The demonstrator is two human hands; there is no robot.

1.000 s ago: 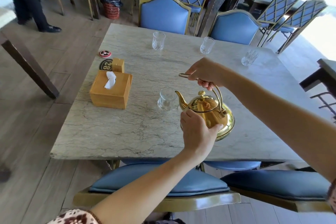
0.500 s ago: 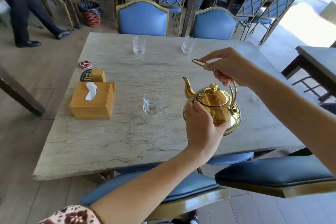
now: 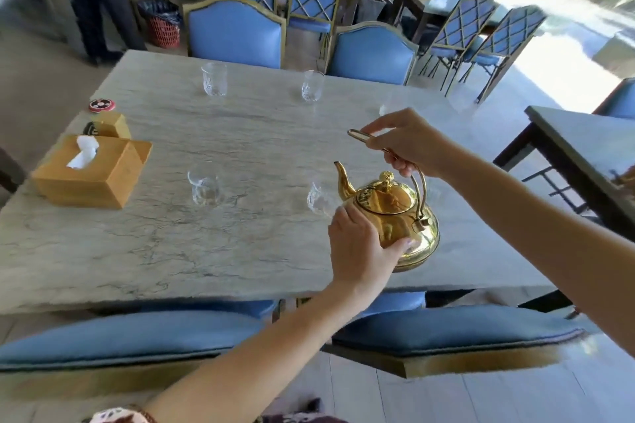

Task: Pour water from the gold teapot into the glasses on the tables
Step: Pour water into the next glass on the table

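Observation:
The gold teapot (image 3: 395, 213) hangs upright just above the near right part of the marble table (image 3: 240, 233). My right hand (image 3: 409, 144) grips its arched handle from above. My left hand (image 3: 360, 247) presses against the pot's near side. A glass (image 3: 319, 199) stands right by the spout, partly hidden behind the pot. Another glass (image 3: 205, 187) stands to its left. Two more glasses (image 3: 214, 79) (image 3: 312, 86) stand along the far edge, and a faint one (image 3: 385, 110) shows past my right hand.
A wooden tissue box (image 3: 92, 172) and a small wooden block (image 3: 111, 125) sit at the table's left, with a round red disc (image 3: 101, 105) behind. Blue chairs (image 3: 237, 31) ring the table; two cushions (image 3: 446, 330) lie at the near edge. A person (image 3: 92, 0) stands far left. Another table (image 3: 584, 144) is on the right.
Both hands carried the teapot rightward away from the left near glass, toward the glass by the spout. The pot went from tilted to upright, and my view shifted right.

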